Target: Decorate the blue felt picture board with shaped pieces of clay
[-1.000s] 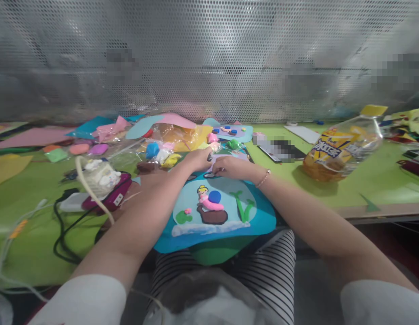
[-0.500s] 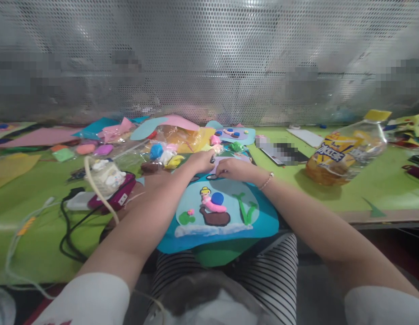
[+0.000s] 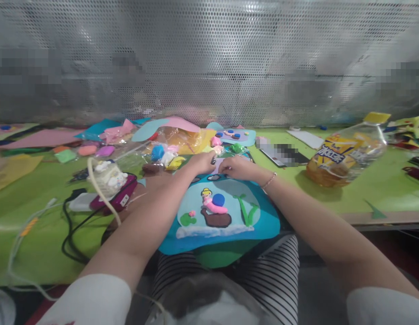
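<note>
A blue paper sheet with a light-blue panel hangs over the table's front edge towards my lap. On the panel are a clay snail figure with a blue shell, a brown clay shape, green clay stems and a white clay strip. Past the panel, my left hand is closed at the sheet's far part, with a small dark spot by its fingertips. Close on its right, my right hand has its fingers curled together above dark-outlined white ovals. What either hand's fingers hold is hidden.
Behind my hands lie bagged coloured clay and a decorated card. A tilted drink bottle and a phone are to the right. A purple power bank and cables lie to the left.
My right hand has shifted slightly right, and more of the white ovals shows beneath it. My left hand stays in nearly the same place. The whole view has drifted slightly.
</note>
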{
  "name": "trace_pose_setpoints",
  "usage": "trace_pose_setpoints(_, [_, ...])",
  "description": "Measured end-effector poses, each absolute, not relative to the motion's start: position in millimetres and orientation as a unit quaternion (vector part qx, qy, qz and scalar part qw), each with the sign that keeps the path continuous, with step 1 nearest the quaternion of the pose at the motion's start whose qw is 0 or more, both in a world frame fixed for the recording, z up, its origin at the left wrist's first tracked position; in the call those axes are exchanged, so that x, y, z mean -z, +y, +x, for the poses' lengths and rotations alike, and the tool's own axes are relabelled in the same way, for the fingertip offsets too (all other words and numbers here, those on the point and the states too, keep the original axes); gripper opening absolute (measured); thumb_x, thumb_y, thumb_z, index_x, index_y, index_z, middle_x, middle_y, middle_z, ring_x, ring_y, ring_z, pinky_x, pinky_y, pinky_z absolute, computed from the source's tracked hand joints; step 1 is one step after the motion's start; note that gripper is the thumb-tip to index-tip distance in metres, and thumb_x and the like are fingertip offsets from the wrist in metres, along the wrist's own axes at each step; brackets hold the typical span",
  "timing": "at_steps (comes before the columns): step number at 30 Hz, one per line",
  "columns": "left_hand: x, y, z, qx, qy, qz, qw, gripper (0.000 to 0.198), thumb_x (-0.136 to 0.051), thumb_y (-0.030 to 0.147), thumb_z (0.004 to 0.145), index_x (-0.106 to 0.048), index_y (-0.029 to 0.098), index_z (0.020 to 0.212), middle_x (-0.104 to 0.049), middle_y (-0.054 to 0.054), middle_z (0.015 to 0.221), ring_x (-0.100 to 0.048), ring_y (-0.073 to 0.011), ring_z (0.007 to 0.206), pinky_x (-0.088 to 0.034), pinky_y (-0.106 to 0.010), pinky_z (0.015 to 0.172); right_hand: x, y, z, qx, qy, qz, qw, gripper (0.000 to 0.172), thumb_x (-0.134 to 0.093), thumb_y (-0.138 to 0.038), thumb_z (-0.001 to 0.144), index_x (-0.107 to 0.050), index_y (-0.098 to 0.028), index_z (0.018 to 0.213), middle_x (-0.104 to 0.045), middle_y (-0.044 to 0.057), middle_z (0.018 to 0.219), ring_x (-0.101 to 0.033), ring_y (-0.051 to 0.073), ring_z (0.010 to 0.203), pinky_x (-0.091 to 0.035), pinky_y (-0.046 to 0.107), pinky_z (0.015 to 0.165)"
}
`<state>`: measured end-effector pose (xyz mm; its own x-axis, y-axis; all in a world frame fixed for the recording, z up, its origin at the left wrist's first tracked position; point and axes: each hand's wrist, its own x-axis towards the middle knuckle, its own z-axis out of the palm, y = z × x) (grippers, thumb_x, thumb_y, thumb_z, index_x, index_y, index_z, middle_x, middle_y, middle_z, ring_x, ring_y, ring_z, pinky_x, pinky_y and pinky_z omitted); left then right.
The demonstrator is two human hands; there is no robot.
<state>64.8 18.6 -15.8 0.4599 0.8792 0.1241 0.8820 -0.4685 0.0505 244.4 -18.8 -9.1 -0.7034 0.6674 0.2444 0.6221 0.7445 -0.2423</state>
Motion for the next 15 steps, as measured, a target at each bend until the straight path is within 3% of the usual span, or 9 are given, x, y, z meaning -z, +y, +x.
trace_pose_setpoints(15, [14.3, 17.0, 65.2, 0.064, -0.518, -0.853, 0.012, 0.031, -0.051, 0.035, 0.078, -0.05, 0.023, 0.107, -0.066, -0.008, 0.104, -0.062, -0.0254, 0.094, -0.043, -0.029, 0.07, 12.5, -18.2, 241.1, -0.042, -0.954, -0.26, 0.142, 0.035, -0.048, -0.003, 0.077, -0.074, -0.02, 0.093, -0.067, 0.006, 0.094, -0.06, 0.014, 0.085, -0.047, 0.026, 0.081])
